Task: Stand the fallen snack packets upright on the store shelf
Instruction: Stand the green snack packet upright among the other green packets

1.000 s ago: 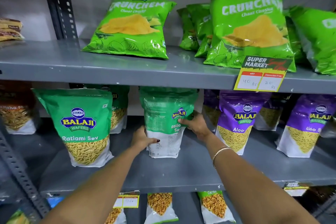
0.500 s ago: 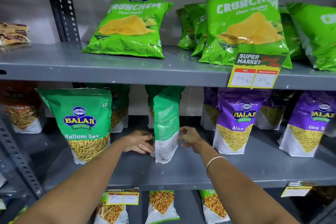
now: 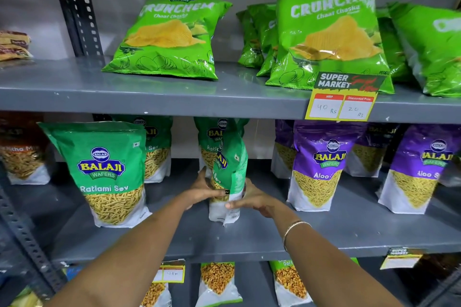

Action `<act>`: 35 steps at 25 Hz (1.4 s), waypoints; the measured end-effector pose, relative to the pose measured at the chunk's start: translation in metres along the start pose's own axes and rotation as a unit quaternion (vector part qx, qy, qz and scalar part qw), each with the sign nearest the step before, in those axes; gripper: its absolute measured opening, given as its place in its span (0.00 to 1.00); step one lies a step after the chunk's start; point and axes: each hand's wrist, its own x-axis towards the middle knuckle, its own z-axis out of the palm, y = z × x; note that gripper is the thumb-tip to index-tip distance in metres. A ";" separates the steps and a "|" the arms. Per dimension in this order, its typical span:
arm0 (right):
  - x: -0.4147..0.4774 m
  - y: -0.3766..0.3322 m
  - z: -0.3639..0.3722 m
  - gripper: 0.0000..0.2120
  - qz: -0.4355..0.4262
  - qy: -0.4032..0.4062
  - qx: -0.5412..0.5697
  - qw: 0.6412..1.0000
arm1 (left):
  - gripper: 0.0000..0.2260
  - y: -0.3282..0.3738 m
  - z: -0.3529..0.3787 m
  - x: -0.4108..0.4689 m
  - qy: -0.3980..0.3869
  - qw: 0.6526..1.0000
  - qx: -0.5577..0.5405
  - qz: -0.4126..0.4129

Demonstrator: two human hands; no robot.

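Note:
A green Ratlami Sev packet [image 3: 230, 172] stands upright on the middle shelf [image 3: 249, 237], turned so its narrow side and part of its front face me. My left hand [image 3: 202, 190] presses its left side near the bottom, and my right hand [image 3: 252, 198] grips its right lower edge. Another green Sev packet [image 3: 212, 137] stands directly behind it. A larger-looking Ratlami Sev packet [image 3: 107, 172] stands upright to the left, facing forward. On the top shelf a green Crunchem chips bag [image 3: 169, 37] lies tilted back.
Purple Aloo Sev packets [image 3: 321, 164] stand upright to the right on the same shelf. More Crunchem bags [image 3: 329, 32] lean on the top shelf behind a price tag [image 3: 344, 99]. A dark slotted upright [image 3: 74, 5] rises at left. Packets fill the lower shelf [image 3: 217, 281].
The held packet has been rotated from back-facing, through edge-on, toward showing its front. Both hands slid down to its lower part.

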 end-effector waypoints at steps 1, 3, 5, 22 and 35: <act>0.000 -0.003 0.001 0.50 -0.012 0.000 0.002 1.000 | 0.49 0.001 0.000 0.000 -0.001 1.000 0.009 0.001; -0.002 -0.006 -0.001 0.48 -0.012 0.010 -0.003 1.000 | 0.49 0.001 -0.004 0.000 -0.006 0.999 0.048 -0.003; -0.001 -0.006 -0.008 0.43 -0.011 0.024 -0.007 1.000 | 0.42 0.002 -0.013 0.001 0.004 0.998 0.054 -0.018; 0.015 -0.007 -0.031 0.33 -0.101 0.057 0.111 0.987 | 0.19 -0.006 0.004 0.002 0.148 0.988 0.041 -0.010; 0.029 -0.046 0.062 0.16 0.310 -0.236 -0.213 0.896 | 0.20 -0.112 -0.148 -0.088 0.011 0.928 0.105 -0.357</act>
